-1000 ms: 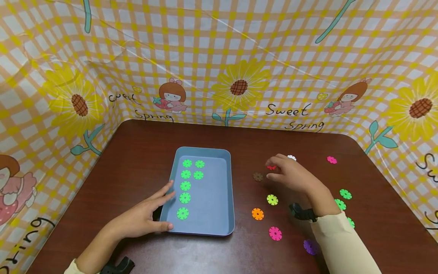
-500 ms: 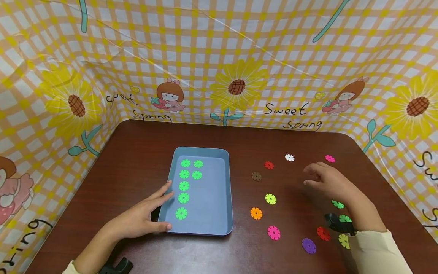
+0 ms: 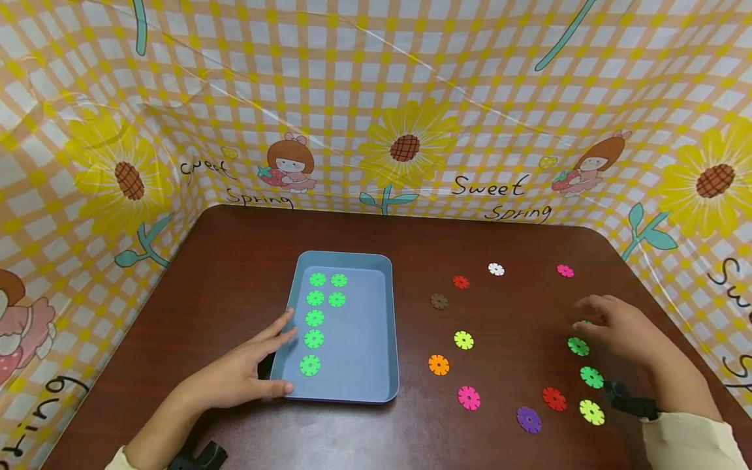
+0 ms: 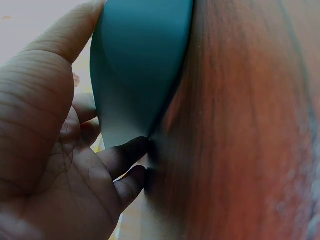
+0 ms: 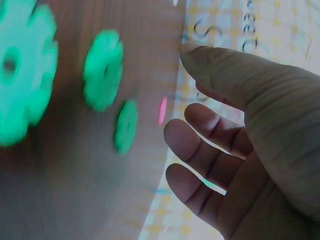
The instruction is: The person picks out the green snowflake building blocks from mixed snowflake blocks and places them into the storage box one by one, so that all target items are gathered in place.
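Observation:
A blue-grey tray [image 3: 370, 352] stands on the dark wooden table, with several green flower-shaped plastic discs [image 3: 314, 318] lying flat along its left half. My left hand [image 3: 235, 373] rests against the tray's left side, fingers spread and thumb at the near corner; the left wrist view shows fingertips along the tray wall [image 4: 142, 60]. Over the right side of the table hovers my right hand [image 3: 625, 333], its fingers loosely bent with nothing between them. Below and beside it lie a green disc [image 3: 578, 346] and another green disc [image 3: 591, 377]; a third green one is mostly hidden by the fingertips.
Other discs lie about: white [image 3: 496, 269], brown [image 3: 438, 301], orange [image 3: 438, 365], purple [image 3: 529, 420], plus red, pink and yellow ones. A checked cloth [image 3: 329, 78] with sunflowers rises around the table's back and sides.
My right hand has moved rightward from above the brown and red discs to the green ones, uncovering discs along the way. My left hand stays at the tray.

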Tool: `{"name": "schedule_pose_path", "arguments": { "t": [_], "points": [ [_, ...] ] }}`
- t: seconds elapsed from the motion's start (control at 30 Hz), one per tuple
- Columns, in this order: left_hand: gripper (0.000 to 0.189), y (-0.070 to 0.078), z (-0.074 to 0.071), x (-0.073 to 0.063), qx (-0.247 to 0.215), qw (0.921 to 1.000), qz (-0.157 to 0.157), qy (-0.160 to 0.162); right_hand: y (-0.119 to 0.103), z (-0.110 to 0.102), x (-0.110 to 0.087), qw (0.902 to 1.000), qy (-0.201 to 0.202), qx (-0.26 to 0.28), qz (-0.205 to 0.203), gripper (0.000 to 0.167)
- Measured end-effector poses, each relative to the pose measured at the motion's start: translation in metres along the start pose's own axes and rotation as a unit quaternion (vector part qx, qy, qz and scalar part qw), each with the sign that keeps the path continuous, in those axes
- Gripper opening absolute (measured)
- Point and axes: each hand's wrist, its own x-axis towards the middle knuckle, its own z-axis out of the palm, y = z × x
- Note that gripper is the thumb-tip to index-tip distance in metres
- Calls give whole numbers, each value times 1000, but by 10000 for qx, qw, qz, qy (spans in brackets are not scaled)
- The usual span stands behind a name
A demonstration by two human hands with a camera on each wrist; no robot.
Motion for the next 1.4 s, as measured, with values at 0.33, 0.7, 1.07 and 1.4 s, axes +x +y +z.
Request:
{"name": "schedule_pose_path", "arguments": {
  "t": [0.33, 0.7, 1.07, 1.4],
  "points": [
    [93, -1, 0, 0, -26, 10000, 10, 5, 35, 6, -7, 9994, -268, 91, 188, 46],
    [93, -2, 1, -1, -35, 10000, 4, -6, 41, 15, -5, 9986, -417, 246, 196, 41],
    [92, -3, 0, 0, -45, 10000, -34, -31, 37, 16, -5, 9987, -387, 202, 256, 22],
    [92, -2, 0, 1, -47, 10000, -13, -54, 37, 16, -7, 9979, -363, 193, 494, 25]
  ]
}}
